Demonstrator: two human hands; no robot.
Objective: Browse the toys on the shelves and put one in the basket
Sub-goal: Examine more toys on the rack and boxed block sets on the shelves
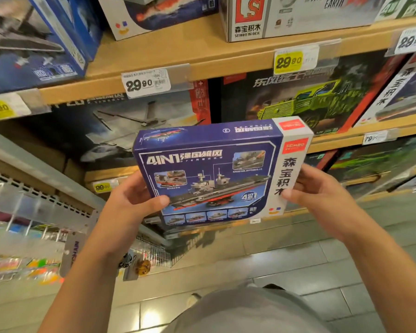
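Observation:
A blue toy box (216, 171) showing a grey warship and the words "4IN1" is held up in front of the shelves, tilted slightly. My left hand (132, 200) grips its left edge with the thumb on the front. On the white right edge, my right hand (320, 193) holds the box, thumb lying on the front. No basket is in view.
Wooden shelves (202, 58) carry large toy boxes: a jet box (130, 126), a green truck box (310, 99), and a white block box (247, 18). Price tags (145, 82) hang on the shelf edges. A rack of small toys (22, 248) stands lower left. Tiled floor lies below.

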